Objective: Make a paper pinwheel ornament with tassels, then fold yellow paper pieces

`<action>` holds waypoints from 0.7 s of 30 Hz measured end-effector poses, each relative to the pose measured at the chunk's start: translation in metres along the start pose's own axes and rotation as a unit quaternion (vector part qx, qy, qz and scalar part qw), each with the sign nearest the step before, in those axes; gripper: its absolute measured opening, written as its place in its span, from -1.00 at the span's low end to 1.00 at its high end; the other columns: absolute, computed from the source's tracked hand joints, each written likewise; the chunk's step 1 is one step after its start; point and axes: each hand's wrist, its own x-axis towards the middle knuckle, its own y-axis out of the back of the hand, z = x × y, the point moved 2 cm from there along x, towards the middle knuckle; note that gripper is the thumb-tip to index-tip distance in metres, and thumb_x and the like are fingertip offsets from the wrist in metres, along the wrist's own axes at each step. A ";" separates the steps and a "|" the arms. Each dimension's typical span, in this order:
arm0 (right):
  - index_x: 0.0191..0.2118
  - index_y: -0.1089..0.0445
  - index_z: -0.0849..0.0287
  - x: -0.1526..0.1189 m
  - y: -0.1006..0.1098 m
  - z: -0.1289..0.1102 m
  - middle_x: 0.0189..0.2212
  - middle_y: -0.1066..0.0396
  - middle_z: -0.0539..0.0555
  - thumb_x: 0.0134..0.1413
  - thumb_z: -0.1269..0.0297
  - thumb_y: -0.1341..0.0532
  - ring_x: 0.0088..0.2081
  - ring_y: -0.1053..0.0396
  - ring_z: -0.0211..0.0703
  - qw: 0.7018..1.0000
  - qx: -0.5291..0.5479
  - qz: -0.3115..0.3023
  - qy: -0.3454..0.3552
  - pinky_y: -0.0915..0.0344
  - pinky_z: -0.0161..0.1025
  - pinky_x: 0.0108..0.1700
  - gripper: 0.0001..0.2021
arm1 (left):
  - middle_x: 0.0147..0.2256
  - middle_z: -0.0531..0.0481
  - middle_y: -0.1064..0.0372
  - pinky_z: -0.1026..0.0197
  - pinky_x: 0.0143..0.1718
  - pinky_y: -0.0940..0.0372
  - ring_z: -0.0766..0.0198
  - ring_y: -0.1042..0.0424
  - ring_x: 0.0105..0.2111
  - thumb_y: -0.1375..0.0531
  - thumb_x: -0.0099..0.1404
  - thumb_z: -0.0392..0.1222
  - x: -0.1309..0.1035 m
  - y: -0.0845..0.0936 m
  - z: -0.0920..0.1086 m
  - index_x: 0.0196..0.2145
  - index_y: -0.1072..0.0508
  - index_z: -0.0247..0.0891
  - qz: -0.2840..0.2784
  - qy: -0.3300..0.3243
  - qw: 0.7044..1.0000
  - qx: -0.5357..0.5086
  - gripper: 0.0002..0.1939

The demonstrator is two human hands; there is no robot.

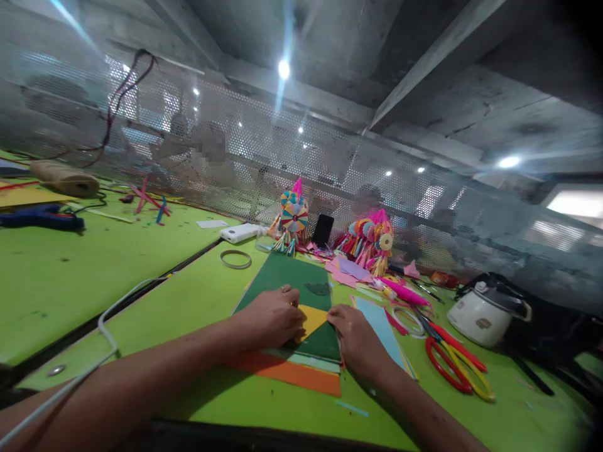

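Note:
My left hand [271,317] and my right hand [355,339] both press on a small yellow piece of paper [311,319]. It lies on a dark green mat [292,282] on the green table [198,301]. The left hand's fingers cover the paper's left edge; a ring shows on one finger. My right hand's fingertips touch the paper's right corner. Under the mat lie an orange sheet [292,373] and a light blue sheet [384,326].
Red and yellow scissors [455,364] lie to the right, next to a white pot [483,314]. Colourful paper ornaments [294,216] [372,242], a phone [323,230] and paper scraps stand at the back by a mesh screen. A tape ring [235,258] and a white cable [108,326] lie left.

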 end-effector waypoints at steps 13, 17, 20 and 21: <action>-0.13 -0.39 0.20 0.013 0.015 0.012 -0.18 -0.33 0.14 0.01 0.63 0.00 -0.10 -0.21 -0.11 0.993 0.058 0.087 0.045 -0.19 -0.13 -0.03 -0.63 | -0.41 -0.06 -0.26 0.21 -0.36 -0.18 0.21 -0.24 -0.38 -0.08 0.23 -0.13 -0.004 -0.002 0.004 -0.49 -0.43 -0.22 0.012 -0.014 0.999 0.038 -0.78; -0.12 -0.41 0.18 0.017 -0.004 -0.001 -0.17 -0.36 0.12 0.08 0.60 -0.02 -0.12 -0.23 -0.14 0.993 0.079 -0.003 0.088 -0.20 -0.14 -0.06 -0.66 | -0.38 -0.08 -0.27 0.24 -0.43 -0.15 0.19 -0.24 -0.36 -0.15 0.16 -0.23 -0.004 0.002 0.007 -0.50 -0.43 -0.22 0.013 -0.021 0.998 0.057 -0.89; -0.16 -0.41 0.21 0.011 -0.011 -0.008 -0.19 -0.35 0.15 0.11 0.59 -0.01 -0.13 -0.22 -0.12 0.998 0.044 -0.002 0.052 -0.19 -0.14 -0.09 -0.70 | -0.35 -0.11 -0.29 0.23 -0.44 -0.16 0.15 -0.26 -0.29 -0.17 0.15 -0.23 -0.004 0.007 0.011 -0.52 -0.42 -0.26 0.021 -0.052 0.996 0.073 -0.88; -0.17 -0.41 0.22 0.008 -0.011 -0.010 -0.21 -0.35 0.15 0.10 0.59 -0.01 -0.13 -0.22 -0.11 0.999 0.027 0.000 0.043 -0.19 -0.13 -0.10 -0.70 | -0.37 -0.12 -0.29 0.22 -0.42 -0.18 0.14 -0.27 -0.29 -0.18 0.15 -0.16 -0.004 0.008 0.013 -0.52 -0.41 -0.27 0.018 -0.071 0.994 0.075 -0.84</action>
